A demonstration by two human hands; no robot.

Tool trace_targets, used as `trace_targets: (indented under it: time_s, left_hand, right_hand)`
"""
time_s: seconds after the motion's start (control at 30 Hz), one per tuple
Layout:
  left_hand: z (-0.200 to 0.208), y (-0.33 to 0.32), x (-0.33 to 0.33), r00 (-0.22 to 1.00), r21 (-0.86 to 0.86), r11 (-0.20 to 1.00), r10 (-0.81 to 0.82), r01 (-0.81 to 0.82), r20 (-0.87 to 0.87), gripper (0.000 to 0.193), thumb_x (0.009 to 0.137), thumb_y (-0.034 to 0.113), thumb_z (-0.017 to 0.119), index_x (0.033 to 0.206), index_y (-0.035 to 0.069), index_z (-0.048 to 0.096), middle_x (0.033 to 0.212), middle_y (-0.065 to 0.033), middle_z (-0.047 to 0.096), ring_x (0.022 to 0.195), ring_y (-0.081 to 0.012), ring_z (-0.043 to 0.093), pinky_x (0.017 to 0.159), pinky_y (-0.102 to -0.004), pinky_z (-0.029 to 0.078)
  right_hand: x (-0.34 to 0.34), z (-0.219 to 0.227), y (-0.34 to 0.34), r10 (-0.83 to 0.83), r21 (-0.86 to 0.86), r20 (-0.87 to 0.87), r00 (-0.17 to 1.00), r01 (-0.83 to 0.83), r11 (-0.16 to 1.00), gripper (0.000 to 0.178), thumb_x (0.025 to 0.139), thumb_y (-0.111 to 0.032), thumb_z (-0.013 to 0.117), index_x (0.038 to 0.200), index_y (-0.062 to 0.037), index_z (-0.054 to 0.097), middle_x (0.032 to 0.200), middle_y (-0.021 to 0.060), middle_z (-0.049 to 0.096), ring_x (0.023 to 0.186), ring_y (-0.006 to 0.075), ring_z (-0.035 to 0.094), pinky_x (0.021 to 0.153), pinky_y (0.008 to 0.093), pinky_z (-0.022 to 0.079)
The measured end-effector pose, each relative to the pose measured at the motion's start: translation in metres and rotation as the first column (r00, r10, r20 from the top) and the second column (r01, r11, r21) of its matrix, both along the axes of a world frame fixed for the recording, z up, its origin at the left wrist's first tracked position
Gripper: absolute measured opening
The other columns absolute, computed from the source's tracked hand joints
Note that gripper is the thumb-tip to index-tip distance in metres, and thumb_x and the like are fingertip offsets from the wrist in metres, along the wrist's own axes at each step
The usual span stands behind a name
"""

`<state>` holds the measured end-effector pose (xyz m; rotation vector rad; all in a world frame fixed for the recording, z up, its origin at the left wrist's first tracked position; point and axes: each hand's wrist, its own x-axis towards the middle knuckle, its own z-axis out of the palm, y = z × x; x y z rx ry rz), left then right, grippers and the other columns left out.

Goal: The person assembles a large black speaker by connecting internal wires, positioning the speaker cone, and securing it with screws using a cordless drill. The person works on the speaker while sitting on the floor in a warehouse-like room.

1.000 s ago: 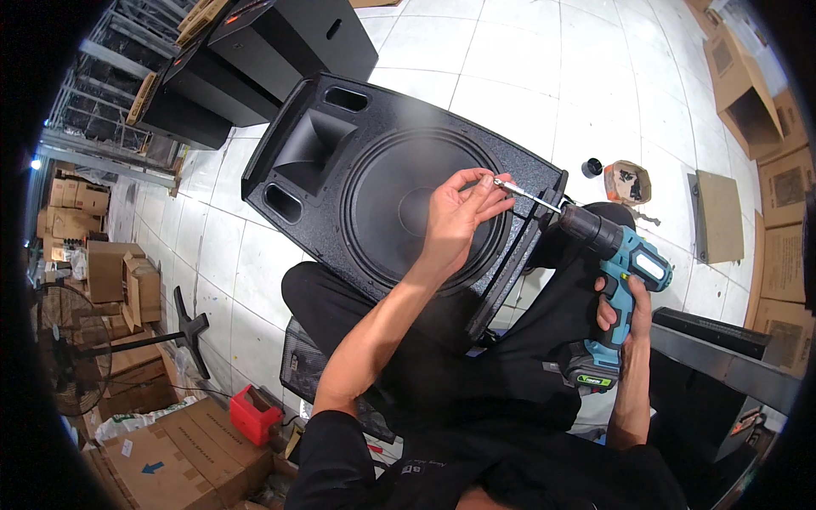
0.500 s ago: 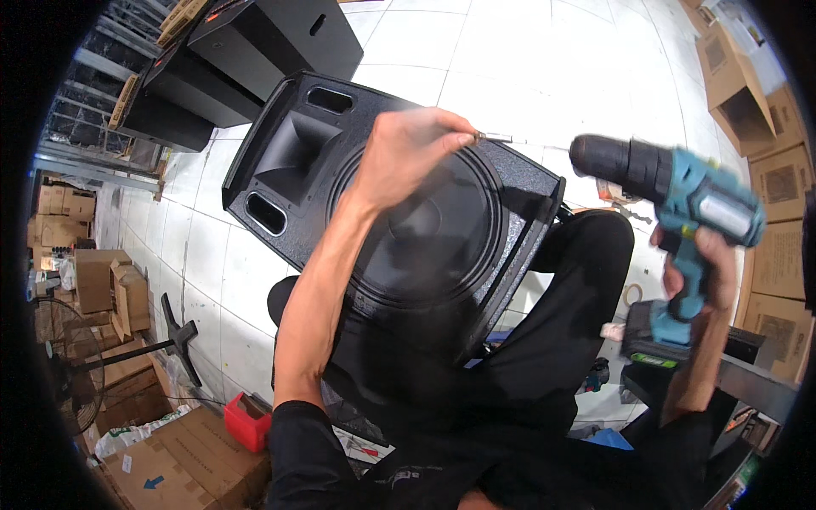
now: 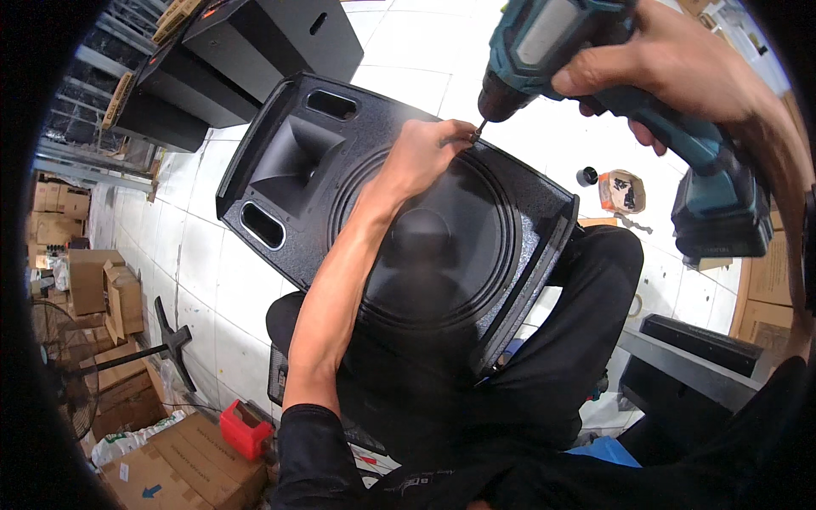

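Note:
A black loudspeaker cabinet [image 3: 544, 200] lies face up across my lap, with its round woofer [image 3: 425, 255], a horn and two rimmed ports showing. My left hand [image 3: 418, 157] is closed in a pinch at the cabinet's far edge, on a small metal piece that looks like a screw [image 3: 476, 136]. Wrapped around the handle of a teal and black cordless drill [image 3: 544, 51] is my right hand [image 3: 654, 64]. The drill points down and left, its thin bit [image 3: 484, 125] reaching the left fingertips. Whether bit and screw touch is too small to tell.
On the floor to the right sits an open small box of dark screws [image 3: 627, 192], next to a round black item [image 3: 587, 176]. Other black speaker cabinets [image 3: 246, 59] stand at far left. A red bin [image 3: 246, 429], cartons [image 3: 183, 467] and a fan [image 3: 64, 365] are at lower left.
My right hand has brought the drill up and left from the right side, tilting it down to the left fingertips. My left hand has shifted slightly and keeps its pinch on the screw.

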<state>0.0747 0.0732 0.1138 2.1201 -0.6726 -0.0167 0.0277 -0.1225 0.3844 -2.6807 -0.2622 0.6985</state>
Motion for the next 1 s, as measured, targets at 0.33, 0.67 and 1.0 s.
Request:
trace_targets:
  time_s: [0.33,0.67,1.0]
  left_hand:
    - [-0.018,-0.002,0.007,0.994,0.01,0.998,0.066,-0.066,-0.088,0.025,0.088,0.007,0.064,0.111,-0.002,0.069,0.102,-0.0203,0.072,0.098,-0.0314,0.071,0.087,-0.0359,0.054]
    - [-0.022,-0.002,0.006,0.99,0.011,0.997,0.083,-0.082,-0.115,0.023,0.087,0.007,0.066,0.108,-0.001,0.071,0.102,-0.017,0.073,0.094,-0.025,0.072,0.087,-0.0348,0.054]
    - [-0.026,-0.002,0.006,0.992,0.003,0.998,0.063,-0.063,-0.111,0.022,0.087,0.007,0.066,0.107,-0.001,0.071,0.101,-0.0185,0.073,0.094,-0.0278,0.072,0.086,-0.0359,0.054]
  right_hand:
    - [0.029,-0.003,0.011,0.18,-0.023,-0.186,0.966,-0.188,0.982,0.041,0.095,-0.036,0.063,0.121,-0.0046,0.066,0.11,0.0114,0.07,0.094,0.0185,0.067,0.084,0.0337,0.055]
    - [0.048,-0.008,0.007,0.263,-0.055,-0.238,0.935,-0.283,0.958,0.038,0.094,-0.033,0.064,0.122,-0.0069,0.067,0.112,0.0109,0.069,0.099,0.0187,0.064,0.081,0.0343,0.052]
    - [0.034,-0.005,0.009,0.155,0.077,-0.165,0.974,-0.144,0.987,0.036,0.094,-0.029,0.066,0.117,-0.0017,0.067,0.103,0.0096,0.071,0.092,0.0182,0.064,0.079,0.0336,0.052]
